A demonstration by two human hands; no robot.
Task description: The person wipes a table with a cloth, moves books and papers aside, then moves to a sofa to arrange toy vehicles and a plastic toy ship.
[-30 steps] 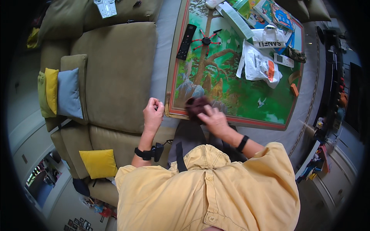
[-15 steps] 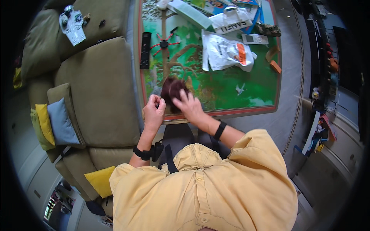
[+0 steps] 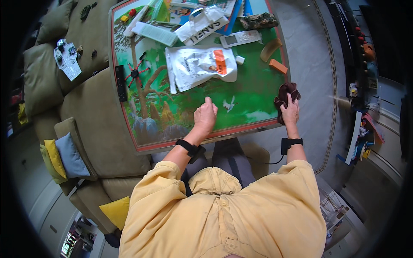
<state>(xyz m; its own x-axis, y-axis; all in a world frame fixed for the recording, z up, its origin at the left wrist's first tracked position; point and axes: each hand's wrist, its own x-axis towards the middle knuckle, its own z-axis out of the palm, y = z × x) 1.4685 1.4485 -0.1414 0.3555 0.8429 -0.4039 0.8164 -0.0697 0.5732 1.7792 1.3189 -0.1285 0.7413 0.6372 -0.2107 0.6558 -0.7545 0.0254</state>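
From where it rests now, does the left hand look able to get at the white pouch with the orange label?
Probably yes. The left hand rests on the green picture tabletop, and the white pouch lies flat just beyond it with only bare tabletop between them. The right hand is off at the table's right edge, pressing a dark brown cloth.

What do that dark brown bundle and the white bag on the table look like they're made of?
The brown bundle under the right hand looks like soft, matte cloth: it bunches in rounded folds. The white bag looks like thin plastic film, slightly glossy and crinkled, though coated paper is possible.
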